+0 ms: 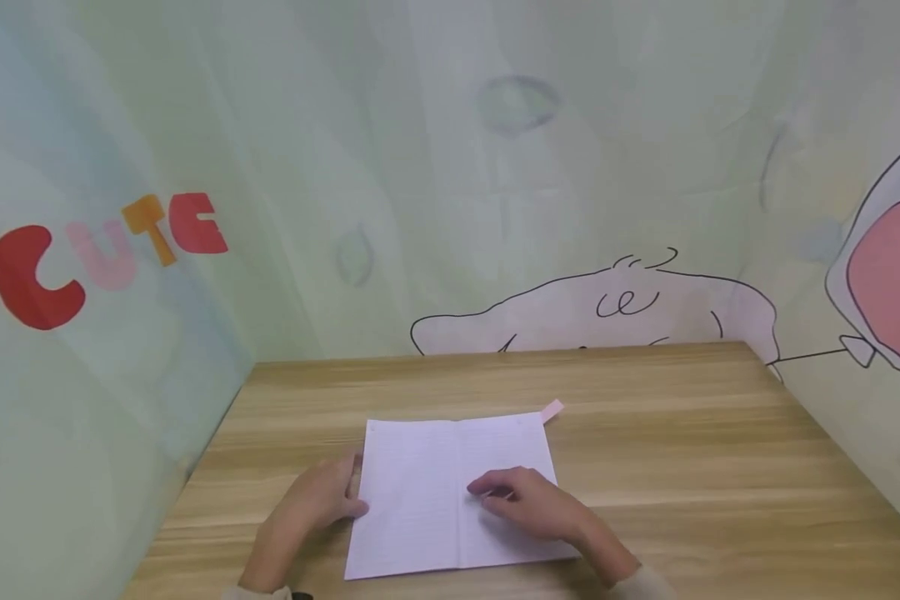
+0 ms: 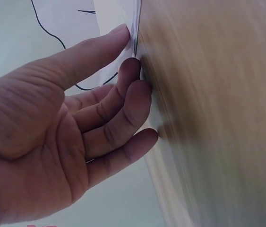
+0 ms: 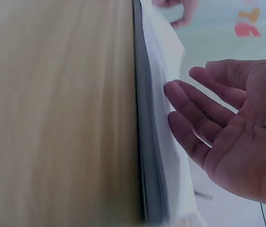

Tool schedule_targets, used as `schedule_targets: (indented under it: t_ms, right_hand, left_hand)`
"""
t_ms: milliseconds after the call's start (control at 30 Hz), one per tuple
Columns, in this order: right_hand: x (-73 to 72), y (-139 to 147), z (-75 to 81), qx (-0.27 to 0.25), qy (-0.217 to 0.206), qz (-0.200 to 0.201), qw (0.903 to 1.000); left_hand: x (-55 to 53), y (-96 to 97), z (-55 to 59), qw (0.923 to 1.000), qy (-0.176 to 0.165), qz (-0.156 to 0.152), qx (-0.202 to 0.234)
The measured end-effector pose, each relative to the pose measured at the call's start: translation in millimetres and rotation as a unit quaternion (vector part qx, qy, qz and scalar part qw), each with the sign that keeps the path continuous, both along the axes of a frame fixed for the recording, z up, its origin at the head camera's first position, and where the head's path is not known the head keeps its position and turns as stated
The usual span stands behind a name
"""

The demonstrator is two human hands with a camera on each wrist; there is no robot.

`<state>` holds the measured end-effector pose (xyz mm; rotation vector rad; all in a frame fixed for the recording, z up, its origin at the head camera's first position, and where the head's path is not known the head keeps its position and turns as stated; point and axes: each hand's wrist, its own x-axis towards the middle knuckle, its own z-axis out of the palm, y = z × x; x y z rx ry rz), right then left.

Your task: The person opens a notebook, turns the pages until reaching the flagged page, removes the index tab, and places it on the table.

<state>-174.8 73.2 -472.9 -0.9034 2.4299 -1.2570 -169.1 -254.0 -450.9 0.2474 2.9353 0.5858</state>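
An open notebook with faintly lined white pages lies on the wooden table. A pink tab sticks out at its upper right corner. My left hand is at the notebook's left edge, its thumb over the page margin. Curled fingertips sit right at that edge, close to the tabletop, in the left wrist view. Over the right-hand page is my right hand, palm down with loosely bent fingers. Its fingertips come right up to the page in the right wrist view, and nothing is held.
The wood-grain table extends to both sides of the notebook and behind it. Printed cloth walls stand around it, with the colored letters CUTE on the left and a cartoon animal at the back.
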Motion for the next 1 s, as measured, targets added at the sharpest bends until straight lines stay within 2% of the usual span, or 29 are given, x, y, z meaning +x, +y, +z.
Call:
schedule_targets:
  t_ms: [267,467,600,1000]
  right_hand:
    - [-10.8,40,5.0,0.008,-0.013,-0.057,0.9983]
    - [-13.4,64,7.5,0.029,-0.011,-0.128,0.9913]
    - [-14.2,73,6.8,0.035,-0.004,-0.16,0.9866]
    - [-12.7,78,-1.0,0.088,0.033,-0.2,0.9753]
  left_hand:
    - [1.9,0.1,4.9,0.9999,-0.004,-0.013,-0.003]
    - [-0.1,2.2,6.4,0.9995,-0.022,-0.02,-0.013]
    - [-0.4,1.2,5.2,0.9994,-0.027,-0.015,-0.017]
    - [-2.1,-0.4,1.4,0.9992,-0.033,-0.014,-0.017]
